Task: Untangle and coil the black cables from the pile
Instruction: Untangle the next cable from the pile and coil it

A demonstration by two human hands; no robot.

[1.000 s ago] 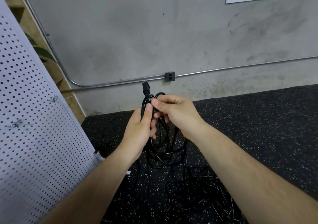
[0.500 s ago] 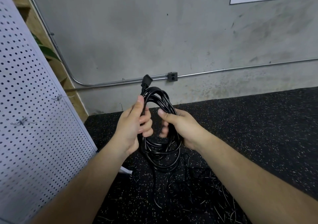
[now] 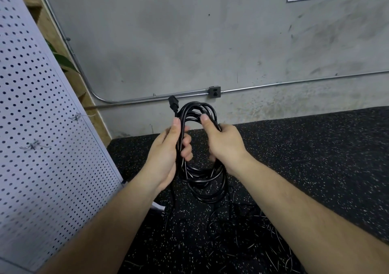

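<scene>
Speckled floor (image 3: 315, 158) below; both hands, left hand (image 3: 168, 147) and right hand (image 3: 223, 145), clasp one coiled cable (image 3: 202, 181), tangled pile (image 3: 242, 231) beneath remains

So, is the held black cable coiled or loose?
Coiled: the black cable forms stacked loops gripped by the left hand and right hand, its plug sticking up.

Dim, even light with soft shadows. Sharp at the grip; faint sheen on the cable coil (image 3: 202, 181) just below it. Wide-angle stretch grows toward the edges.
</scene>
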